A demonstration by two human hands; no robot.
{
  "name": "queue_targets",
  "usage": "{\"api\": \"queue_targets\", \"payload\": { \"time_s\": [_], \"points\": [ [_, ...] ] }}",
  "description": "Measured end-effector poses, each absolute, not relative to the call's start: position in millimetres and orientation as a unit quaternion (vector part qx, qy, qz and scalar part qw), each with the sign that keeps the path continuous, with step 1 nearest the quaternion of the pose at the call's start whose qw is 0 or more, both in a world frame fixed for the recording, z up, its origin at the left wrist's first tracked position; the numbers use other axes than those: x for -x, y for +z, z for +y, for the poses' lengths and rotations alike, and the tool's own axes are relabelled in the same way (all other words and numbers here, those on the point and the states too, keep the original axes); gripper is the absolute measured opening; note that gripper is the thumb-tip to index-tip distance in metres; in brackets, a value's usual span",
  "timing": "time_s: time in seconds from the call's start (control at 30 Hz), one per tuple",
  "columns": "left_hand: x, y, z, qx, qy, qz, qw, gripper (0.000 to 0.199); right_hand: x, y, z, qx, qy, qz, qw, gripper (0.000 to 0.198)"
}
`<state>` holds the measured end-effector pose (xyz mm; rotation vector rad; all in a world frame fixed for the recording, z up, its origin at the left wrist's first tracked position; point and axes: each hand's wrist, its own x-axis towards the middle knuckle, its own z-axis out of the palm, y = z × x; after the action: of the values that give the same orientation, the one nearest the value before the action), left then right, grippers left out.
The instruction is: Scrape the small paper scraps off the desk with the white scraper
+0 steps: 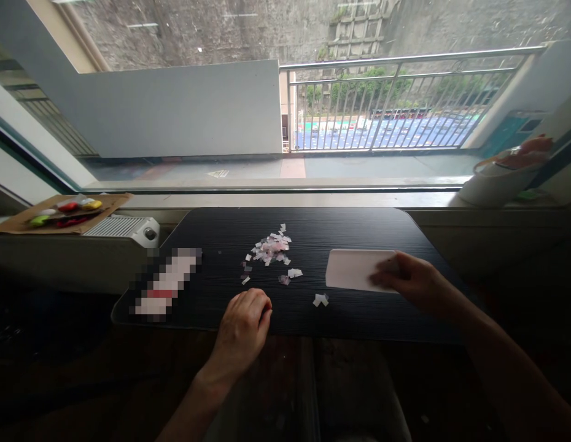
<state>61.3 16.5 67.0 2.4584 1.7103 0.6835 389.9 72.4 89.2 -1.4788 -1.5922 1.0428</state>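
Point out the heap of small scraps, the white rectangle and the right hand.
Heap of small scraps (271,248), head view: middle of the heap.
White rectangle (350,269), head view: bare left part.
Right hand (404,274), head view: middle of the hand.

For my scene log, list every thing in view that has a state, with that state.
Left hand: curled, palm hidden
Right hand: blurred, at one end of the white piece; grip unclear
White piece: partly covered by the right hand; lifted or flat unclear
Pale scraps: loosely heaped, some strewn apart
Pixelated item: masked, state unreadable
Brown sheet: laid out, colourful items on top
White container: upright
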Motion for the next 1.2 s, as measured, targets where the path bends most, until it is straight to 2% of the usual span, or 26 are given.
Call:
{"api": "queue_targets", "payload": {
  "time_s": [0.13, 0.27, 0.43, 0.83, 0.93, 1.1, 1.2],
  "points": [
    [-74, 72, 28, -0.816, 0.2, 0.542, 0.031, 0.024, -393, 88, 66, 0.575, 0.418, -0.603, 0.363, 0.026],
    [-99, 76, 36, -0.854, 0.164, 0.493, 0.036, 0.022, -393, 89, 59, 0.597, 0.38, -0.612, 0.352, 0.019],
    [-121, 72, 34, -0.888, 0.122, 0.441, 0.046, 0.033, -393, 85, 52, 0.597, 0.374, -0.618, 0.35, 0.013],
    [-119, 70, 33, -0.895, 0.113, 0.429, 0.038, 0.028, -372, 80, 55, 0.587, 0.379, -0.59, 0.405, 0.017],
    [-123, 70, 40, -0.908, 0.103, 0.405, 0.032, 0.032, -386, 83, 44, 0.613, 0.364, -0.576, 0.399, 0.018],
    [-120, 75, 43, -0.889, 0.101, 0.446, 0.019, 0.021, -398, 87, 25, 0.646, 0.34, -0.564, 0.387, 0.02],
    [-113, 80, 48, -0.886, 0.1, 0.453, 0.015, 0.021, -394, 89, 21, 0.643, 0.357, -0.554, 0.39, 0.021]
  ]
}}
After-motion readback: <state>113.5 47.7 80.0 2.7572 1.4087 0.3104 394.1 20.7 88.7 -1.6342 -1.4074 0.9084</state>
